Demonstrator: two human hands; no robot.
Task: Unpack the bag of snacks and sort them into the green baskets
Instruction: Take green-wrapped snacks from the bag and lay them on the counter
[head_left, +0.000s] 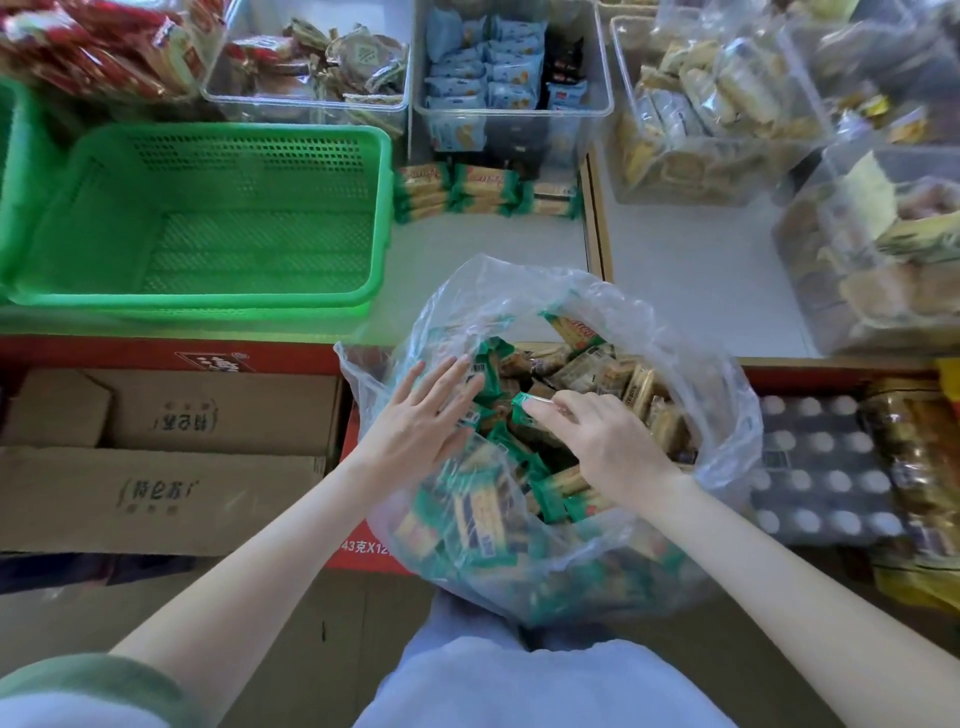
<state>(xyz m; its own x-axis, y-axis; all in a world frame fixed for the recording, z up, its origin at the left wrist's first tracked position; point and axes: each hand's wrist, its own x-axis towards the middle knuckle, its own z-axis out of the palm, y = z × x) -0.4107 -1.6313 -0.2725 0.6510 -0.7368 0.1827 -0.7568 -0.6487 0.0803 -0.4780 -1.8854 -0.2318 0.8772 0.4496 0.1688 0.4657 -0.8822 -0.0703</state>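
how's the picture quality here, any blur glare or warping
Head view: even, cool light with no hard shadows; the wide lens bows the green basket; the corners go soft, notably the clear bin at right; the plastic bag shows pale sheen; the left hand and the right hand pinching a snack packet are fairly sharp.

White shelf (493, 244) with green basket (208, 134), clear bins (519, 132), snack packs (483, 195).

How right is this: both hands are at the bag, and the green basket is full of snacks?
Wrong: the head view shows the green basket empty. The left hand and right hand, pinching a snack, are at the bag.
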